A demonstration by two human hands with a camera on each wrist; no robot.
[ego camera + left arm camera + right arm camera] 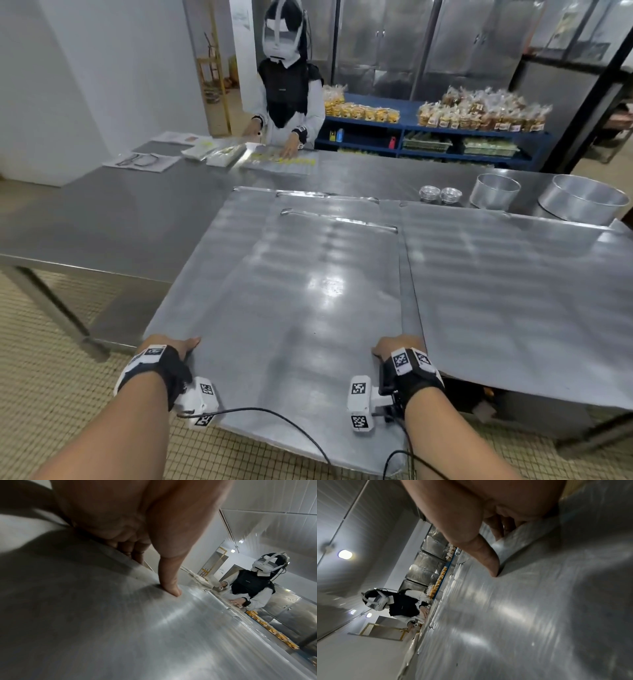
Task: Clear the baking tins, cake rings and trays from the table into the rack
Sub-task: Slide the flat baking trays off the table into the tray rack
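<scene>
Left hand [171,349] and right hand [397,349] gripping near edge of top tray [308,308], thumbs pressing on upper face, fingers curling underneath. Tray lying flat on stack of trays on counter [102,219], near edge overhanging toward person. Second tray stack [513,291] lying just beside, right. Cake rings [582,202] standing at far right. Rack not showing. For clean lift: keeping both hands level, raising near edge evenly, drawing tray clear without dragging lower trays.
</scene>
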